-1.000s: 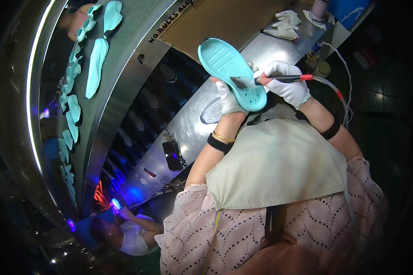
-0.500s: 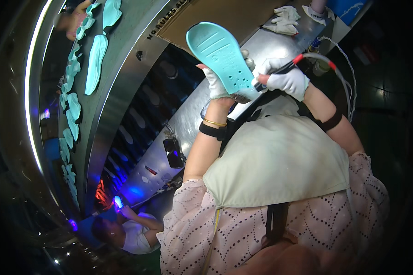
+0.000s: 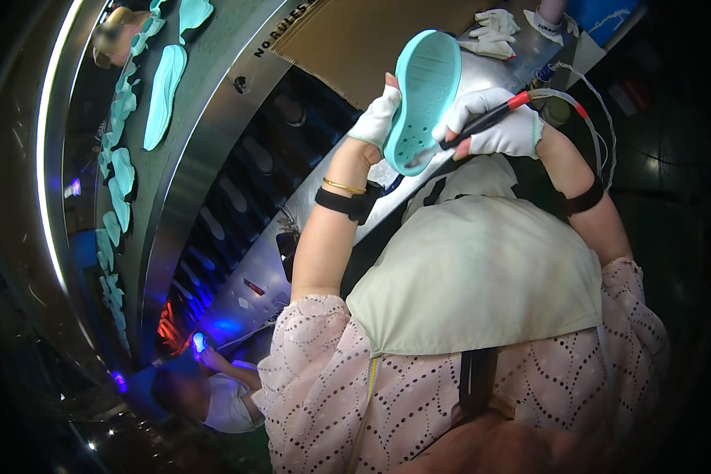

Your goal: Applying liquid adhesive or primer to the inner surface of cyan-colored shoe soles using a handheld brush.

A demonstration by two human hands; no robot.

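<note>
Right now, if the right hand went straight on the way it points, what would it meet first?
Most likely the turquoise shoe sole in the left hand: the right hand points its black-handled tool toward the holed end. One view leaves it unclear whether they touch.

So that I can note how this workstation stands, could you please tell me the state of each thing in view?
Turquoise sole: held up, perforated face showing.
Left hand: gloved, closed on the sole's edge.
Black-handled tool: gripped, tip by the sole's perforated end; contact unclear.
Right hand: gloved, closed around the tool's handle.
Spare gloves: unworn, lying on the metal table.
Long turquoise piece: lying flat.
Light strip: lit.
</note>
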